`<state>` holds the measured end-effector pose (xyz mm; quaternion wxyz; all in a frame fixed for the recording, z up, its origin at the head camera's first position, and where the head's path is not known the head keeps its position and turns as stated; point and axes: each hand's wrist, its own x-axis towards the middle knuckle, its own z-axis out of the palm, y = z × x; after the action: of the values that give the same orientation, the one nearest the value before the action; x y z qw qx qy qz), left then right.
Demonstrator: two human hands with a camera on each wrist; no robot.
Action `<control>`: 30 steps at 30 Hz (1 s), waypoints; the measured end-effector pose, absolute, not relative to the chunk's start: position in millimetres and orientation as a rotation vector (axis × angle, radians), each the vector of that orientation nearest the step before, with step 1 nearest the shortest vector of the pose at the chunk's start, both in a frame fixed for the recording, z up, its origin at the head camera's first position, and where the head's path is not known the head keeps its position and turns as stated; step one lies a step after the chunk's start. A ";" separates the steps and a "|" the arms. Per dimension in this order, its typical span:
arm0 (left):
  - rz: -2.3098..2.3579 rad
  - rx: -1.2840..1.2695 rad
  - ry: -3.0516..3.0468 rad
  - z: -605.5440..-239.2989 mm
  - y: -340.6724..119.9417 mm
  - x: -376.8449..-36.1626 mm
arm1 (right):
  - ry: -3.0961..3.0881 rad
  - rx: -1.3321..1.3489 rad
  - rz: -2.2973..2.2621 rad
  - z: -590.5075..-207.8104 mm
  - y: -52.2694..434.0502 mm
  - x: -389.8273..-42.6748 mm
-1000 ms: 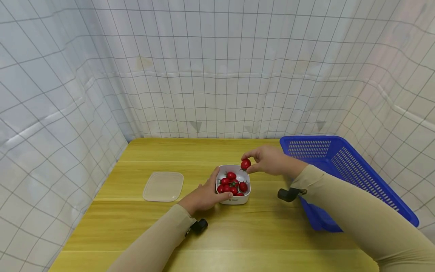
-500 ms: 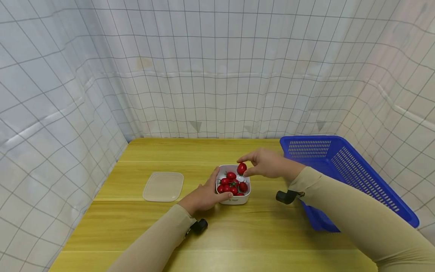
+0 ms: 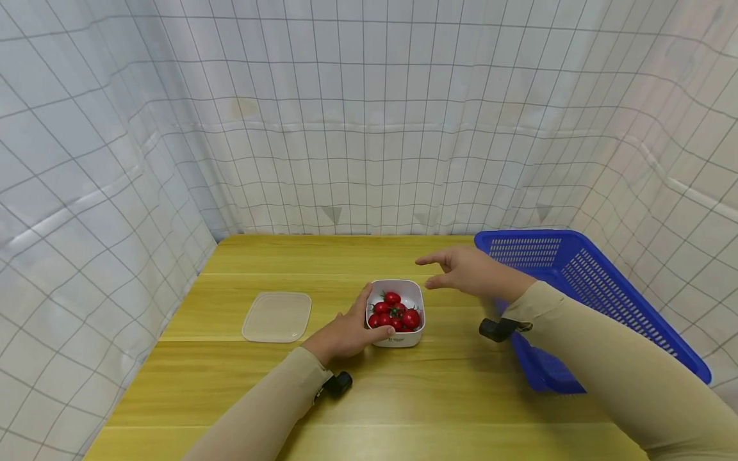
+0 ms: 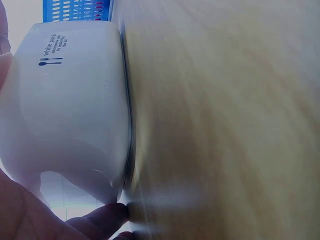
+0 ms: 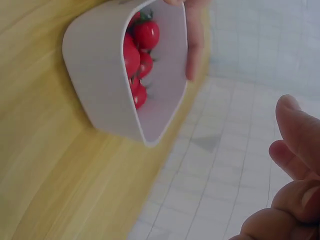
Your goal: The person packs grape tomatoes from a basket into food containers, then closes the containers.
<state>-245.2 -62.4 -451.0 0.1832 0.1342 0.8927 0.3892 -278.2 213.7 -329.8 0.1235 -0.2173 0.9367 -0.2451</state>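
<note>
A white square food container [image 3: 398, 341] stands on the wooden table with several small red tomatoes [image 3: 392, 298] inside, some with green stalks. My left hand [image 3: 344, 333] holds it at the left, thumb across the front rim and fingers along the side. Printed lettering shows on the container's wall [image 4: 75, 100] in the left wrist view. Just beyond the container's right back corner hovers my right hand [image 3: 475, 272], thumb and index finger apart with nothing between them. From the right wrist, tomatoes [image 5: 146, 35] are seen heaped toward one end of the container.
A flat translucent lid [image 3: 278, 317] lies on the table at the left. At the right, under my right forearm, is a large blue slotted plastic basket [image 3: 611, 294]. A white gridded curtain [image 3: 369, 160] surrounds the table's back and sides.
My right hand lowered a tomato into the container's right side and let it go, then drew back up and to the right. The left hand stayed in place.
</note>
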 end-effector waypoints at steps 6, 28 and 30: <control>1.090 0.388 2.526 -451.9 -61.8 -245.3 | 2.830 -0.535 -0.781 -325.0 257.7 -278.0; 1.064 0.361 2.537 -449.2 -59.9 -244.0 | 2.658 -0.544 -0.636 -380.2 386.9 -272.6; 1.065 0.363 2.535 -449.3 -59.5 -244.2 | 2.600 -0.545 -0.673 -384.3 387.0 -271.0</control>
<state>-244.2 -59.5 -449.3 0.1828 0.1285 0.8986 0.3775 -271.0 387.0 -384.3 0.1992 -0.1950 0.9297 -0.2405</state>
